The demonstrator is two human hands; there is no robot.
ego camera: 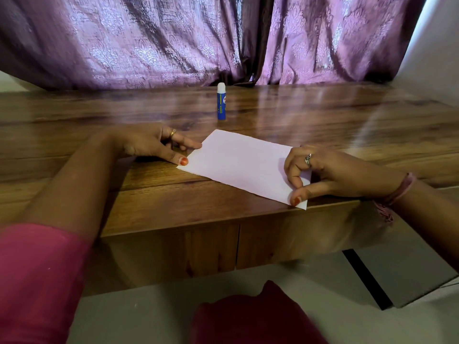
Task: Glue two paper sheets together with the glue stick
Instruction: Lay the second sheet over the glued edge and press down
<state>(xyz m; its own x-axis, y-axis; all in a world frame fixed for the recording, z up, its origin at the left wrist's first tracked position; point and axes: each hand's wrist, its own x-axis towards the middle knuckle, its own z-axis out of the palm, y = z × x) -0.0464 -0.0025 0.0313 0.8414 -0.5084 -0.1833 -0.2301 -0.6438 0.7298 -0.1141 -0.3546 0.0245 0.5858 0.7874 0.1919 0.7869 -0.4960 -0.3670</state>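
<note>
The pale paper is laid flat on the desk at the centre of the frame. Its left corner is held by the thumb and fingers of the left hand, and its lower right corner is pinched by the right hand, probably to keep the edges aligned. Only one sheet can be told apart. The glue stick is stood upright above the paper, well apart, out of the way.
</note>
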